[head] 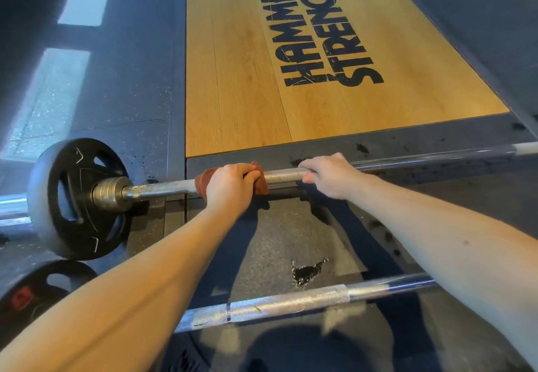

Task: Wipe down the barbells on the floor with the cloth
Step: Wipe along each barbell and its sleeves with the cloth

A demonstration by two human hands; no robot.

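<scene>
- A knurled steel barbell (163,189) with a black round weight plate (75,197) lies across the middle of the frame on the dark rubber floor (291,235).
- The left hand (230,181) clasps a rust-brown cloth (201,183) around that bar, left of centre, fingers (251,174) curled tight.
- The right hand (329,175) sits just beside it, its fingers apparently wrapped over the bare bar.
- A second steel barbell (291,301) crosses the lower frame.

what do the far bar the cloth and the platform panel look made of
Far bar: likely steel, dull silver with knurled texture. Cloth: soft rust-brown fabric, bunched round the bar under the left hand. Platform panel: wood or wood-look laminate, showing grain and plank seams.
</scene>
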